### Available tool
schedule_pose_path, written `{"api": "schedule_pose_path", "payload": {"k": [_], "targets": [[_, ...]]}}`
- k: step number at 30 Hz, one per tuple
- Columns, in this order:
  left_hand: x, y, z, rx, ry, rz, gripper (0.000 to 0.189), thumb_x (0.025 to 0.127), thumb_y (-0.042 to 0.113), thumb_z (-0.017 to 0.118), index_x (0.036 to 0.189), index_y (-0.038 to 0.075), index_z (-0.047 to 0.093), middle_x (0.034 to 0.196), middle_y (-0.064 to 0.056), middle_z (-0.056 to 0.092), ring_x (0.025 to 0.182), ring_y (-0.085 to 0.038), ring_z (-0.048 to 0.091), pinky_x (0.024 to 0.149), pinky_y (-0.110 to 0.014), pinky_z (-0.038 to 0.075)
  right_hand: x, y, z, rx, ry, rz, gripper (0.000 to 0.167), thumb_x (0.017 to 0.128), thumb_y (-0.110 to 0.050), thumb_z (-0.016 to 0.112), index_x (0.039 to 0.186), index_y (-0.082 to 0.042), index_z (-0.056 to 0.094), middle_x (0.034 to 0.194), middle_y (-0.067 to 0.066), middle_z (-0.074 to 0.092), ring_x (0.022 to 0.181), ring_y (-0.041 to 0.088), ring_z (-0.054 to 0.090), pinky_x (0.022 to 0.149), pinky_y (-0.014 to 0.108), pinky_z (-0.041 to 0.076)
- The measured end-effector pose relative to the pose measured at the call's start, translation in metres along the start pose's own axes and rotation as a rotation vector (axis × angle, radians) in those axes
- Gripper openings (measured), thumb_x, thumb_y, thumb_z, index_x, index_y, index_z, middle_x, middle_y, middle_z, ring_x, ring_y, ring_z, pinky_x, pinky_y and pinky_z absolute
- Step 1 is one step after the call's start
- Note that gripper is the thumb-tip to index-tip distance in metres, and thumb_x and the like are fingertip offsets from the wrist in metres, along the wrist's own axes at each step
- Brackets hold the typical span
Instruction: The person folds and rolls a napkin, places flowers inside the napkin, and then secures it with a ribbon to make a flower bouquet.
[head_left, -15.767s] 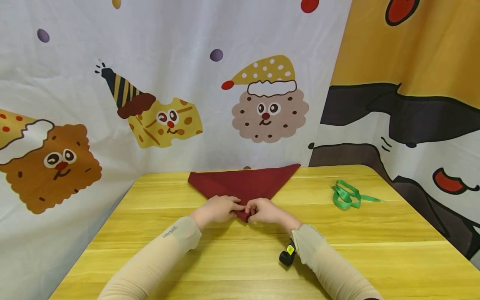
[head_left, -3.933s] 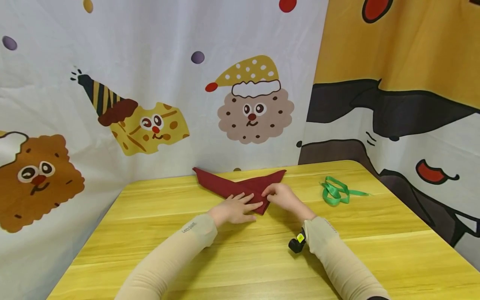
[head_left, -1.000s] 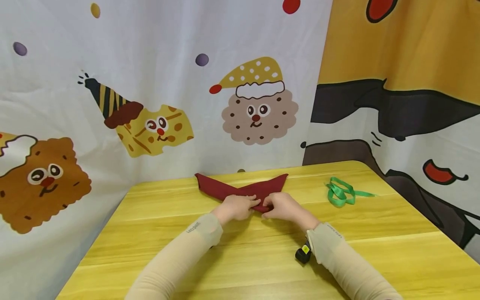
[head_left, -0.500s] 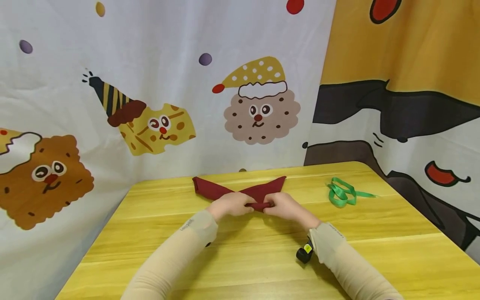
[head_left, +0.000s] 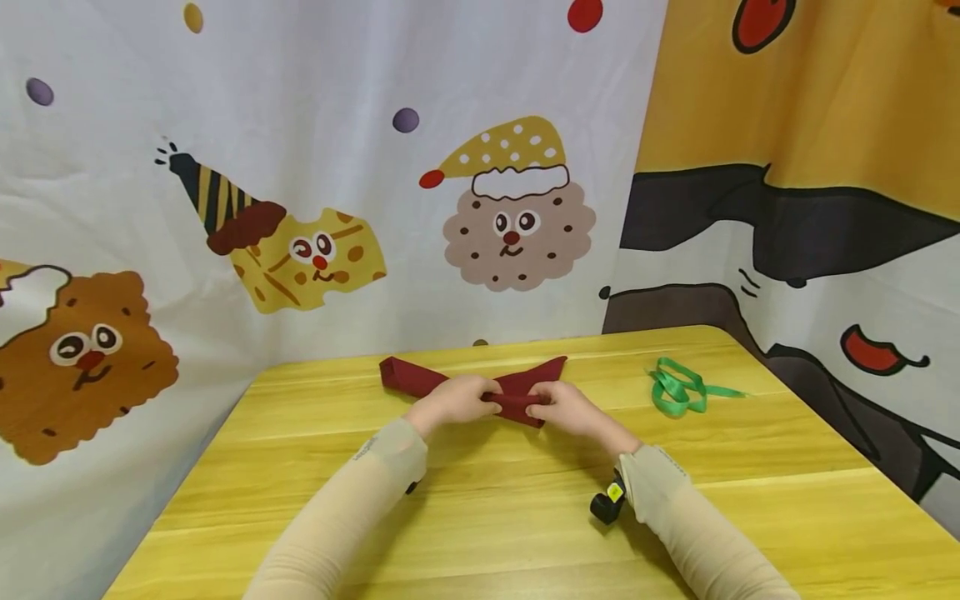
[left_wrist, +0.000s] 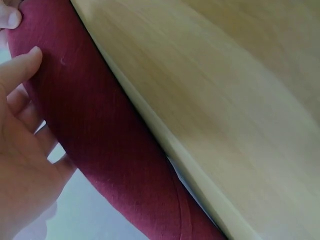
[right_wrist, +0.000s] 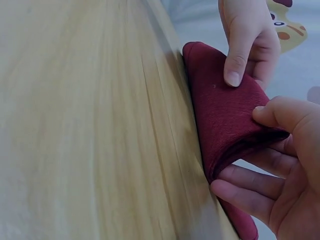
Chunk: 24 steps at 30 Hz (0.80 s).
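- Maroon cloth lies folded near the far edge of the wooden table, its middle held between both hands; how many layers it has cannot be told.
- Left hand: thumb and fingers pinch the cloth. From the head its fingertips are partly hidden, and the left wrist view cuts the hand off at the left edge, with the thumb on the near face and the other fingers partly behind the fabric.
- Right hand: it pinches the cloth's fold, thumb on top. The right wrist view shows the remaining fingers beneath, some tips lost behind the fabric; stacked edges show there, but the inside of the fold is too dark to read.
- Beyond the left hand a rolled end of the cloth sticks out; past the right hand a pointed corner does. The hands cover the stretches that join these to the middle.
- In the left wrist view the cloth runs out of frame at the bottom, and only a fingertip or so of the other hand enters at the top left corner.
- Green ribbon lies in loose loops to the right, well apart from the hands; its overlapping loops make its ends hard to trace.
- Both beige sleeves are cut off at the bottom edge.
- A black device hangs by the right cuff; under the left cuff only a dark scrap shows.
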<state>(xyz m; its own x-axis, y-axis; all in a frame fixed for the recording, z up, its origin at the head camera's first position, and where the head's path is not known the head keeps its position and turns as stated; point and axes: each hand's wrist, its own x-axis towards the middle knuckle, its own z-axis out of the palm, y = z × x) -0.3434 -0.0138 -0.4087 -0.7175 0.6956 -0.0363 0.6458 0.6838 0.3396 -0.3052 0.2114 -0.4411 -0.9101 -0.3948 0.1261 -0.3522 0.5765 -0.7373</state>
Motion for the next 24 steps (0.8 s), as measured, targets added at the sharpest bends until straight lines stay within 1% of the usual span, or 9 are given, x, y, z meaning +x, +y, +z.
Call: {"api": "schedule_pose_path", "payload": {"k": [3, 5, 7, 10, 11, 15, 18, 21, 24], "targets": [[0.004, 0.002, 0.002, 0.053, 0.052, -0.005, 0.024, 0.097, 0.029, 0.060, 0.118, 0.018, 0.068, 0.104, 0.006, 0.067, 0.081, -0.008, 0.058, 0.077, -0.030, 0.047, 0.000, 0.002, 0.000, 0.080, 0.027, 0.058, 0.010, 0.093, -0.010, 0.061, 0.099, -0.002, 0.063, 0.084, 0.010, 0.066, 0.065, 0.023, 0.063, 0.059, 0.031, 0.052], [0.006, 0.004, 0.004, 0.091, 0.096, -0.010, 0.025, 0.097, 0.029, 0.060, 0.119, 0.018, 0.067, 0.105, 0.005, 0.067, 0.085, -0.011, 0.060, 0.082, -0.035, 0.047, 0.000, 0.003, 0.000, 0.135, 0.051, 0.095, 0.013, 0.095, -0.010, 0.060, 0.102, 0.000, 0.063, 0.088, 0.012, 0.065, 0.067, 0.023, 0.063, 0.061, 0.033, 0.053], [0.008, 0.006, 0.006, 0.144, 0.146, -0.015, 0.028, 0.097, 0.030, 0.060, 0.122, 0.019, 0.066, 0.111, 0.004, 0.067, 0.093, -0.014, 0.062, 0.089, -0.040, 0.045, 0.000, 0.003, 0.000, 0.183, 0.076, 0.125, 0.015, 0.095, -0.009, 0.058, 0.104, 0.002, 0.062, 0.090, 0.014, 0.063, 0.068, 0.023, 0.062, 0.062, 0.036, 0.054], [0.008, 0.008, 0.008, 0.209, 0.216, -0.013, 0.033, 0.097, 0.030, 0.061, 0.128, 0.022, 0.063, 0.121, 0.004, 0.064, 0.109, -0.018, 0.059, 0.097, -0.048, 0.039, 0.001, 0.004, 0.000, 0.244, 0.117, 0.155, 0.016, 0.096, -0.009, 0.057, 0.105, 0.003, 0.060, 0.092, 0.016, 0.063, 0.070, 0.023, 0.063, 0.063, 0.037, 0.055], [0.008, 0.009, 0.009, 0.231, 0.238, -0.011, 0.035, 0.097, 0.031, 0.061, 0.130, 0.023, 0.061, 0.124, 0.004, 0.062, 0.114, -0.018, 0.057, 0.099, -0.048, 0.038, 0.001, 0.005, 0.000, 0.256, 0.127, 0.162, 0.016, 0.096, -0.009, 0.057, 0.105, 0.004, 0.060, 0.092, 0.016, 0.063, 0.070, 0.023, 0.064, 0.063, 0.038, 0.055], [0.004, 0.010, 0.010, 0.251, 0.291, 0.029, 0.039, 0.096, 0.029, 0.062, 0.135, 0.024, 0.058, 0.129, 0.003, 0.058, 0.121, -0.019, 0.052, 0.099, -0.048, 0.038, 0.004, 0.013, 0.001, 0.314, 0.151, 0.177, 0.019, 0.096, -0.009, 0.057, 0.108, 0.005, 0.059, 0.093, 0.016, 0.064, 0.070, 0.023, 0.066, 0.062, 0.036, 0.055], [0.002, 0.012, 0.010, 0.242, 0.282, 0.067, 0.042, 0.096, 0.027, 0.062, 0.138, 0.023, 0.056, 0.135, 0.001, 0.054, 0.126, -0.020, 0.048, 0.100, -0.048, 0.038, 0.005, 0.020, 0.002, 0.349, 0.164, 0.183, 0.022, 0.096, -0.009, 0.057, 0.111, 0.007, 0.058, 0.092, 0.016, 0.065, 0.070, 0.023, 0.067, 0.061, 0.035, 0.056], [0.000, 0.012, 0.011, 0.224, 0.241, 0.088, 0.046, 0.096, 0.027, 0.062, 0.141, 0.024, 0.053, 0.142, -0.002, 0.049, 0.131, -0.022, 0.043, 0.103, -0.051, 0.035, 0.005, 0.024, 0.002, 0.361, 0.175, 0.177, 0.026, 0.096, -0.010, 0.057, 0.114, 0.009, 0.057, 0.093, 0.017, 0.065, 0.071, 0.024, 0.067, 0.062, 0.037, 0.056], [0.000, 0.012, 0.014, 0.210, 0.192, 0.087, 0.048, 0.097, 0.030, 0.061, 0.143, 0.025, 0.050, 0.148, -0.005, 0.042, 0.136, -0.024, 0.037, 0.105, -0.054, 0.032, 0.005, 0.026, 0.003, 0.351, 0.184, 0.170, 0.029, 0.096, -0.010, 0.057, 0.116, 0.010, 0.056, 0.095, 0.019, 0.064, 0.072, 0.024, 0.067, 0.062, 0.038, 0.056]]}}
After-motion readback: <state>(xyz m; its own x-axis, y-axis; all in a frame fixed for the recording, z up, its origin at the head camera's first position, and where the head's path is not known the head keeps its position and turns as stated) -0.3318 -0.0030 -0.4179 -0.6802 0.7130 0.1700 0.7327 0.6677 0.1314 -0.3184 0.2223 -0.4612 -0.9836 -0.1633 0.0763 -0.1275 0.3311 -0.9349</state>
